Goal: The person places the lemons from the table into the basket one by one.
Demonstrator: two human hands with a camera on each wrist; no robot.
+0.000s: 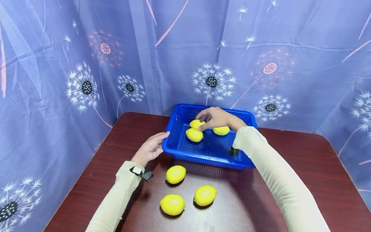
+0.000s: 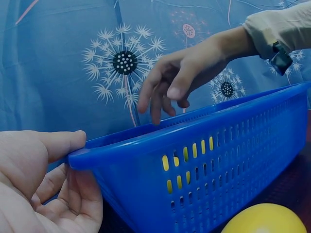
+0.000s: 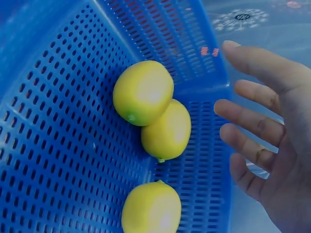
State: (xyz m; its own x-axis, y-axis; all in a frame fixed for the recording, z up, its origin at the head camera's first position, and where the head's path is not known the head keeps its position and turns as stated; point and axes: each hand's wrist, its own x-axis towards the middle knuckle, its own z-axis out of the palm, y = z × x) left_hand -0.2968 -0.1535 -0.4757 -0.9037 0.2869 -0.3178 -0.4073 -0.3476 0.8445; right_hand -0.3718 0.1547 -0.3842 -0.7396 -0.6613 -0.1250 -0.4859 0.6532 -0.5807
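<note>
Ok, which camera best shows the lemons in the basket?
The right wrist view: three lemons show close up, one cut off. The head view has them smaller, partly behind the right hand; the left wrist view, only yellow through the slotted basket.

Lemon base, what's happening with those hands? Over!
Left hand gripping basket; right hand empty above it. Three lemons inside, three more on table. Nothing visibly blocking.

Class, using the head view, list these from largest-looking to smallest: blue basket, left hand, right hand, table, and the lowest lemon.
1. Table
2. Blue basket
3. Left hand and right hand: too alike to rank
4. Lowest lemon
</note>
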